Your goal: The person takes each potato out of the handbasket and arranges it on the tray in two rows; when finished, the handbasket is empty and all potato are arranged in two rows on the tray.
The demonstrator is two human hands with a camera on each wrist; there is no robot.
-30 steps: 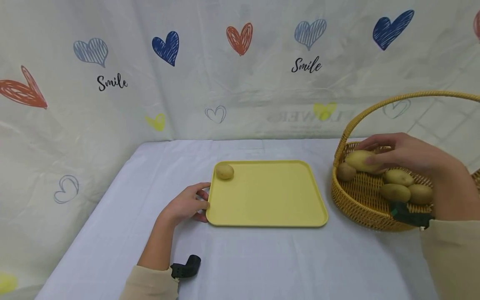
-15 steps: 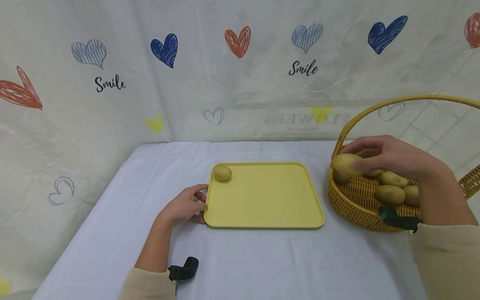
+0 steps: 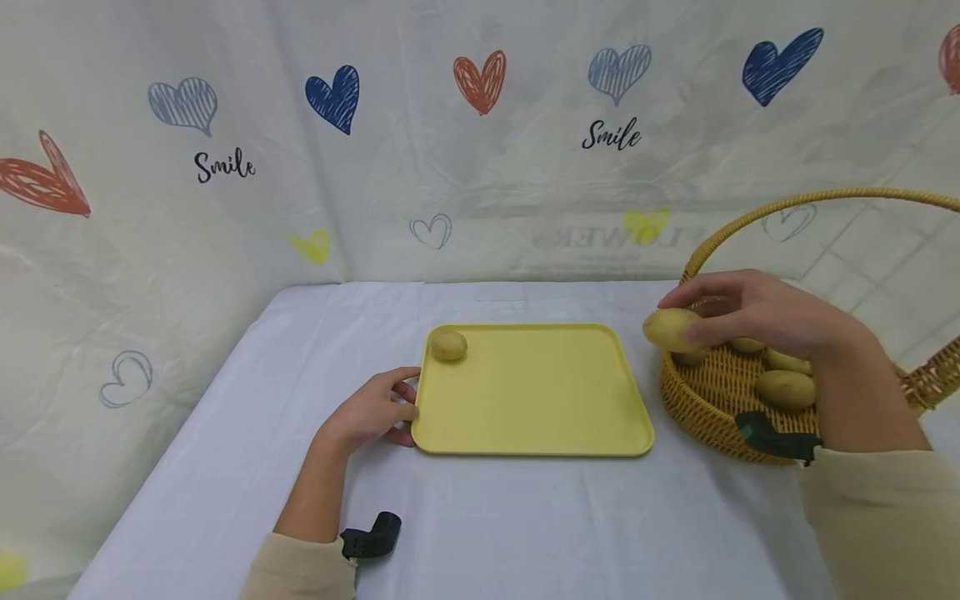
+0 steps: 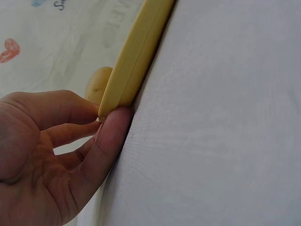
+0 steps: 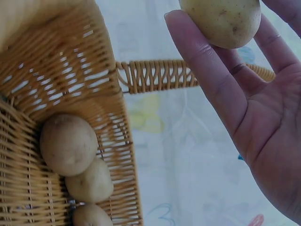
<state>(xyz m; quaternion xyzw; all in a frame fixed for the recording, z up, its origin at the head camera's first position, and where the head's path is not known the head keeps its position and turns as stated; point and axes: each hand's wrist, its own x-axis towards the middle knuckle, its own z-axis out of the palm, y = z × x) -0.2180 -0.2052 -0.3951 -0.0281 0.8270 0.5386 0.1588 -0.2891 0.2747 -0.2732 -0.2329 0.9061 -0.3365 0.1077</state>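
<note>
In the head view my right hand [image 3: 765,315] holds a pale yellow potato [image 3: 670,330] between thumb and fingers, raised over the left rim of the wicker basket [image 3: 693,412]. The right wrist view shows the same potato [image 5: 223,21] at the fingertips, beside the basket. Several other potatoes [image 3: 785,390] lie inside the basket, partly hidden by the right hand and arm. My left hand [image 3: 371,408] grips the left edge of the yellow tray [image 3: 532,392]. Up close, the left wrist view has thumb and fingers on the tray's rim [image 4: 131,61]. One potato [image 3: 448,345] rests in the tray's far left corner.
The basket's tall arched handle [image 3: 825,197] rises above the right arm. A white cloth [image 3: 510,525] covers the table. Behind it hangs a pale curtain [image 3: 390,167] printed with hearts. A black wrist camera [image 3: 372,537] sits on the left wrist.
My right hand has lifted the potato from inside the basket and carried it left, past the rim. The left hand keeps its place at the tray.
</note>
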